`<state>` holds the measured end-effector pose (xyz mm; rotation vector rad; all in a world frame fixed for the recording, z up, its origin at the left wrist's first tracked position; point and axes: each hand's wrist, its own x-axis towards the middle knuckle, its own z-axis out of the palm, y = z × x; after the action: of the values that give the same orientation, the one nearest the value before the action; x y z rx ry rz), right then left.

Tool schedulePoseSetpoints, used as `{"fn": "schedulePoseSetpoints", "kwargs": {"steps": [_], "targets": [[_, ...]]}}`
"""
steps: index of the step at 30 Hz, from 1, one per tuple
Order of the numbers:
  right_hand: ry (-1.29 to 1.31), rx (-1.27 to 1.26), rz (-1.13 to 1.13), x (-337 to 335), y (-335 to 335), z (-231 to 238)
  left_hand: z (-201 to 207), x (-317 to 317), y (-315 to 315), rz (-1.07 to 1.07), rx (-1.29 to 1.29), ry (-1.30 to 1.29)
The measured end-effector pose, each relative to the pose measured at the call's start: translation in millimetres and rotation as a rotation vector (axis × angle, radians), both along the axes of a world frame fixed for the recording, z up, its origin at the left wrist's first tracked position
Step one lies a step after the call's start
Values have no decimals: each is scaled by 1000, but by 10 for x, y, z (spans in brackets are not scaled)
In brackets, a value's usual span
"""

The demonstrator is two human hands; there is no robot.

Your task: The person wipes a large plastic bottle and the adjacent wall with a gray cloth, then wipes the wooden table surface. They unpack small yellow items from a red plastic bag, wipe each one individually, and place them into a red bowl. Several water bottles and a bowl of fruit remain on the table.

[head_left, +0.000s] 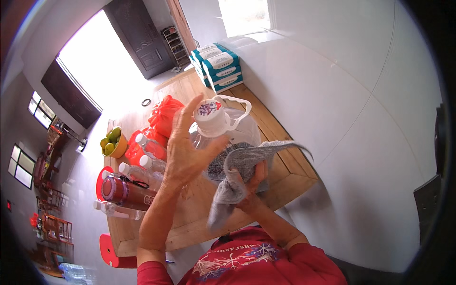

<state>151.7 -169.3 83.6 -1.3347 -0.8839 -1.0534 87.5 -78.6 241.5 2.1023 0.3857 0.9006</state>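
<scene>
Plastic jug [249,130]: located at centre of frame, over the wooden table [280,187]. Clear-walled; fitted with a white cap [209,116], printed on top, and a white loop handle [249,111]. Base hidden behind fabric; cannot tell contact with table.

Left hand [183,152]: raised immediately left of cap. Fingers and thumb: spread well apart, reaching along the side and lower edge of cap. Cannot tell touch from near-touch.

Right hand [256,178]: placed just below jug, right of centre, clamped on a grey cloth [235,185]. Partly covered by folds; visible fingers bent into the fabric. Cloth: draped across lower front of jug, blurred at the end toward lower centre, extended to the right at the other.

Left of centre, on table: clear bottles [154,148] with white caps, a brownish-red flask [126,191] lying among them, red plastic bags [164,116], and a yellow bowl [121,147] of green fruit [109,148].

Upper centre, at far end of table: stacked teal-and-white packs [221,66], set near the wall [327,71].

Lower left, beside table: red stool [109,251], partly concealed.
</scene>
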Motion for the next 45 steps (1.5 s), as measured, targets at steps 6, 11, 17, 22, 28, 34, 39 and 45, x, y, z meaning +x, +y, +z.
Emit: {"fn": "schedulePoseSetpoints", "kwargs": {"steps": [6, 11, 17, 22, 28, 34, 39, 45], "targets": [[424, -49, 429, 117, 9, -221, -392, 50, 469, -230, -66, 69], [-166, -326, -28, 78, -167, 323, -438, 49, 402, -314, -257, -135], [-418, -789, 93, -194, -163, 851, -594, -110, 438, -337, -501, -366], [34, -609, 725, -358, -233, 1031, -1210, -605, 35, -203, -671, -868], [209, -863, 1213, -512, -199, 1206, -1158, -1113, -555, -119, -954, -512], [-145, -642, 567, -96, -309, 1702, -1023, -1002, -195, 101, -403, -633], [-61, -605, 133, 318, 122, 1501, -695, -293, 94, 165, 82, -516], [0, -558, 237, 357, 215, 1394, -900, 92, 549, 36, 330, -171]]}}
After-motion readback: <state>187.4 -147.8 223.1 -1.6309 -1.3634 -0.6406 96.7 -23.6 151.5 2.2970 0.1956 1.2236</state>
